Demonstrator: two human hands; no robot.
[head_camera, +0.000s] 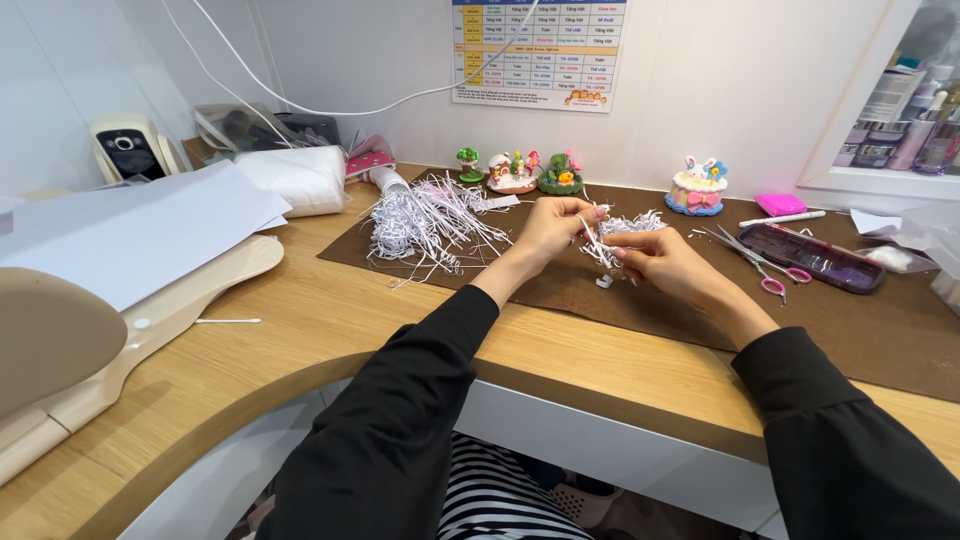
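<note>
We find the left hand (553, 226) closed, fingertips pinching a white paper strip (592, 240) above the brown mat (640, 300). The right hand (655, 255) is closed on the same strip from the other side; the two hands touch at the fingertips. Behind them a small tuft of shredded paper (640, 222) lies on the mat. A larger shred pile (425, 225) sits to the left, well apart. Right of the hands we note pink-handled scissors (760, 265) beside a dark tray (815, 257). Along the wall stand small clay figures (515, 172) and a cake-shaped ornament (697, 187). White sheets (130, 235) cover the desk's left end.
</note>
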